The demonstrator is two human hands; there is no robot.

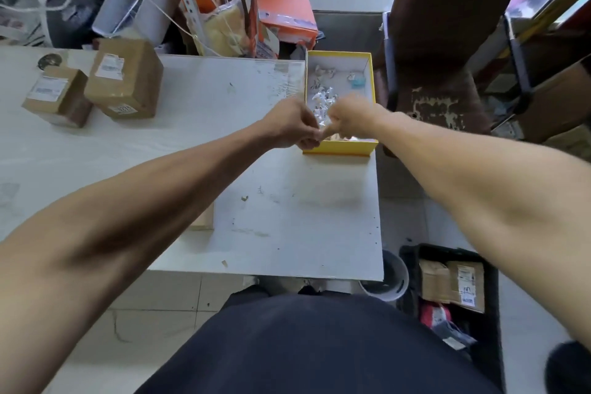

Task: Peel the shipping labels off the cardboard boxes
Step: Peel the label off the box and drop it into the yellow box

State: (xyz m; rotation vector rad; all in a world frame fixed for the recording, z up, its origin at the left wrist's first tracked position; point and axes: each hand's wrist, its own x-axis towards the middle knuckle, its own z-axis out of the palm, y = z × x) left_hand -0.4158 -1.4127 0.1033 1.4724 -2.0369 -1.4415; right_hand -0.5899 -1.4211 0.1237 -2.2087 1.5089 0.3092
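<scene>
I noted the table top (pixel 271 227) as a matt white board, scuffed and speckled with dark marks. The two cardboard boxes (pixel 126 80) at its far left were brown corrugated card, dull, partly banded with glossy clear tape; their shipping labels (pixel 109 66) were white printed paper. The yellow box (pixel 339 147) appeared as smooth card with a white matt lining, holding crumpled white paper scraps (pixel 323 99). The floor tiles (pixel 153 297) looked pale and slightly glossy.

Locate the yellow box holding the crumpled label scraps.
In the head view, the yellow box sits at the white table's far right corner, directly under both hands, well right of two cardboard boxes.
</scene>
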